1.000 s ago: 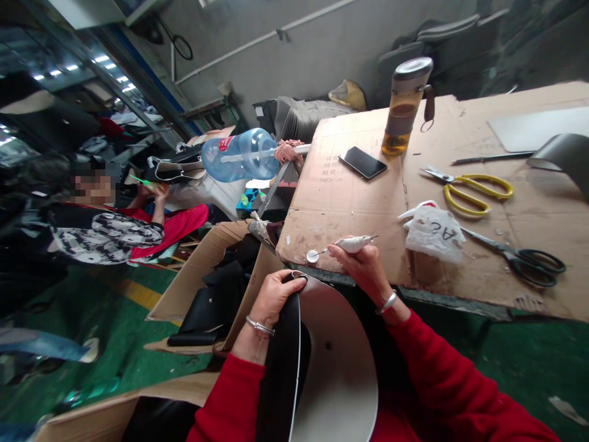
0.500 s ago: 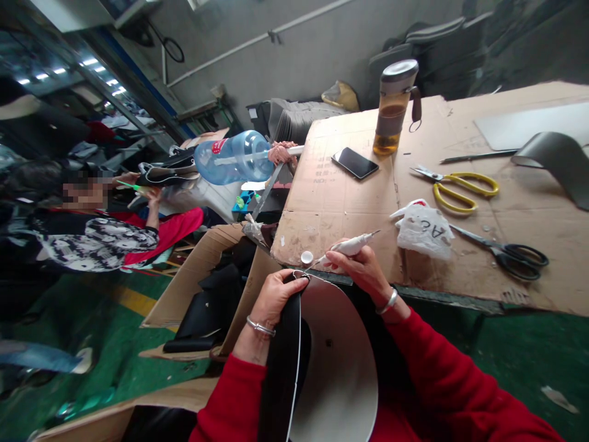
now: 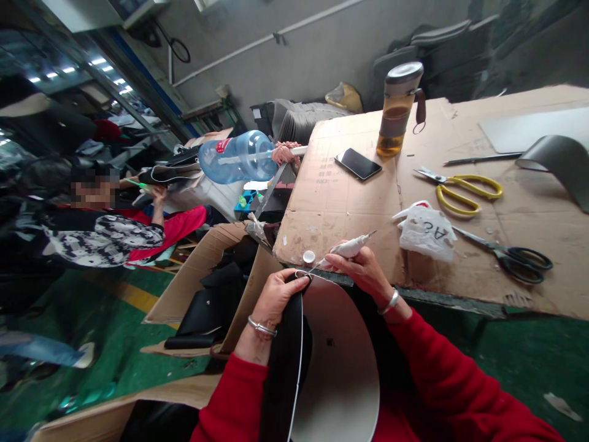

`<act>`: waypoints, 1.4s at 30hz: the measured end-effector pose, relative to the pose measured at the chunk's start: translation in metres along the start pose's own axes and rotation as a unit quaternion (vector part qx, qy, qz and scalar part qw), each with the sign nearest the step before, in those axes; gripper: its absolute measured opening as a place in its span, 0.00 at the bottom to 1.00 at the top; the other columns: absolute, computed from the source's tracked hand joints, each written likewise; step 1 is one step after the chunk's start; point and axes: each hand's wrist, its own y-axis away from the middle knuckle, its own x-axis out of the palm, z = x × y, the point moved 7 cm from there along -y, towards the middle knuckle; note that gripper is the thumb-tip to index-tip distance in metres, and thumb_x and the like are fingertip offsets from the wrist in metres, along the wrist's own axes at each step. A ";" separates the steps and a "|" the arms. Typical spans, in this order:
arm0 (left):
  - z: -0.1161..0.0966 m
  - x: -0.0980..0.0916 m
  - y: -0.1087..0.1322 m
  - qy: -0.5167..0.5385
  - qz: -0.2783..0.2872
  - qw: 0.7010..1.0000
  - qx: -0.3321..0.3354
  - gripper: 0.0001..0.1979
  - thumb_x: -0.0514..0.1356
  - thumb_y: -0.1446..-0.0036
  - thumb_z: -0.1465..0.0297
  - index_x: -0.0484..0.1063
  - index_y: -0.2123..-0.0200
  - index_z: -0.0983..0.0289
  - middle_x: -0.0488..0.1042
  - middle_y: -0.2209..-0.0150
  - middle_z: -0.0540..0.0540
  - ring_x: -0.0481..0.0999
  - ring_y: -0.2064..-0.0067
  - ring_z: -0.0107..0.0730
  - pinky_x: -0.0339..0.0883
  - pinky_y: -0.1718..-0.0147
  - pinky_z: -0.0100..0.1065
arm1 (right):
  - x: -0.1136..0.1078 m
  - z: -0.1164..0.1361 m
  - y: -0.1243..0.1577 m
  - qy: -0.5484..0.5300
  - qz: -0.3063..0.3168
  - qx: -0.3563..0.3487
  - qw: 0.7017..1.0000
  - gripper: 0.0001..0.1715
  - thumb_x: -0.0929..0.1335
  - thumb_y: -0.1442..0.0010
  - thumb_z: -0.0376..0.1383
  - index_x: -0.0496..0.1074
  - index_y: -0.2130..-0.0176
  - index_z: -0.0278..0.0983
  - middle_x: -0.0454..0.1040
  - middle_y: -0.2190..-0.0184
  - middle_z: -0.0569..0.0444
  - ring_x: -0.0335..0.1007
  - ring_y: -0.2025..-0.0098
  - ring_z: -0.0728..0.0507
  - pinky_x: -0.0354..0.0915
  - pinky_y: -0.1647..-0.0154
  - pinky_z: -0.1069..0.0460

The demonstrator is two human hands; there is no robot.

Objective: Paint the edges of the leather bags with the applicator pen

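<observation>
My left hand point(image 3: 271, 301) pinches the upper edge of a curved leather piece point(image 3: 340, 362), which is black on one side, pale inside and white along its rim. In my right hand point(image 3: 363, 270) is an awl-like tool point(image 3: 350, 247) with a white handle and thin metal points at both ends. Its lower point meets the rim, or lies very close to it, beside my left fingertips. A small round white cap point(image 3: 308, 257) sits on the table corner just beyond. The lower part of the leather piece runs out of view.
The cardboard-covered table point(image 3: 322, 209) bears yellow-handled scissors point(image 3: 467, 191), black-handled scissors point(image 3: 519, 261), a plastic bag point(image 3: 427, 230), a phone point(image 3: 358, 164) and a drink bottle point(image 3: 399, 110). A cardboard box point(image 3: 197, 270) stands left. Farther left, a person point(image 3: 101, 236) sits near a water jug point(image 3: 237, 157).
The whole view has shifted slightly to the right. My hands keep their grips, and the tool's point stays at the rim near my left fingertips.
</observation>
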 end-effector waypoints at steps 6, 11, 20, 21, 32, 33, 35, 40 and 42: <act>0.002 0.001 0.001 0.013 -0.002 1.000 -0.009 0.11 0.74 0.57 0.67 0.80 0.72 0.66 0.76 0.75 0.50 0.71 0.75 0.24 0.62 0.75 0.25 | 0.003 0.000 0.000 -0.001 0.033 0.019 0.999 0.19 0.72 0.36 0.48 0.78 0.67 0.35 0.76 0.72 0.53 0.70 0.72 0.46 0.64 0.72 0.53; 0.007 0.002 0.001 0.030 0.007 0.999 -0.014 0.09 0.73 0.58 0.69 0.78 0.74 0.66 0.73 0.78 0.47 0.68 0.77 0.22 0.59 0.77 0.24 | 0.004 -0.002 0.000 -0.007 0.039 0.030 0.999 0.19 0.72 0.36 0.47 0.77 0.70 0.34 0.76 0.74 0.53 0.70 0.73 0.46 0.64 0.72 0.53; 0.005 -0.019 -0.001 0.034 -0.068 0.997 0.005 0.14 0.75 0.60 0.65 0.79 0.71 0.65 0.78 0.75 0.50 0.73 0.74 0.29 0.65 0.73 0.28 | -0.002 0.001 -0.005 0.061 -0.046 -0.035 0.996 0.17 0.71 0.35 0.47 0.77 0.65 0.36 0.75 0.70 0.53 0.70 0.69 0.45 0.64 0.72 0.53; 0.004 -0.022 -0.001 0.020 -0.080 0.997 0.014 0.15 0.75 0.60 0.64 0.79 0.70 0.65 0.78 0.75 0.51 0.73 0.74 0.29 0.66 0.72 0.29 | -0.002 0.002 -0.005 0.073 -0.053 -0.045 0.995 0.16 0.71 0.35 0.47 0.77 0.64 0.37 0.75 0.69 0.54 0.70 0.70 0.46 0.63 0.72 0.53; -0.006 -0.023 0.003 -0.124 -0.027 0.992 0.028 0.14 0.73 0.55 0.62 0.82 0.69 0.67 0.80 0.72 0.54 0.74 0.71 0.32 0.64 0.71 0.29 | 0.002 0.004 -0.003 0.168 -0.053 -0.056 0.983 0.16 0.70 0.34 0.47 0.76 0.63 0.37 0.74 0.73 0.56 0.66 0.73 0.47 0.60 0.70 0.53; -0.006 -0.024 0.003 -0.109 -0.029 0.993 0.024 0.13 0.73 0.55 0.63 0.82 0.70 0.67 0.80 0.72 0.53 0.74 0.72 0.31 0.64 0.72 0.29 | 0.003 0.004 -0.002 0.172 -0.052 -0.055 0.982 0.16 0.70 0.34 0.47 0.77 0.62 0.37 0.74 0.73 0.57 0.66 0.73 0.47 0.60 0.70 0.53; -0.003 -0.027 0.001 -0.072 -0.032 0.997 0.010 0.12 0.73 0.57 0.65 0.81 0.71 0.66 0.79 0.74 0.52 0.73 0.73 0.30 0.64 0.72 0.29 | 0.004 0.003 -0.001 0.179 -0.049 -0.053 0.981 0.16 0.70 0.35 0.47 0.77 0.63 0.37 0.74 0.73 0.57 0.66 0.73 0.48 0.60 0.71 0.53; 0.005 -0.029 -0.005 -0.013 -0.013 0.999 -0.028 0.14 0.74 0.61 0.67 0.81 0.69 0.67 0.80 0.72 0.54 0.76 0.73 0.31 0.67 0.71 0.30 | 0.002 0.002 -0.001 0.157 -0.071 -0.064 0.983 0.16 0.70 0.35 0.47 0.77 0.64 0.37 0.74 0.72 0.56 0.67 0.73 0.47 0.60 0.71 0.53; 0.006 -0.028 -0.008 -0.001 -0.009 0.999 -0.035 0.16 0.75 0.61 0.66 0.81 0.68 0.67 0.81 0.72 0.55 0.76 0.73 0.31 0.68 0.71 0.30 | 0.001 0.002 -0.001 0.139 -0.074 -0.068 0.985 0.16 0.70 0.35 0.47 0.77 0.64 0.37 0.75 0.70 0.55 0.68 0.72 0.47 0.62 0.70 0.53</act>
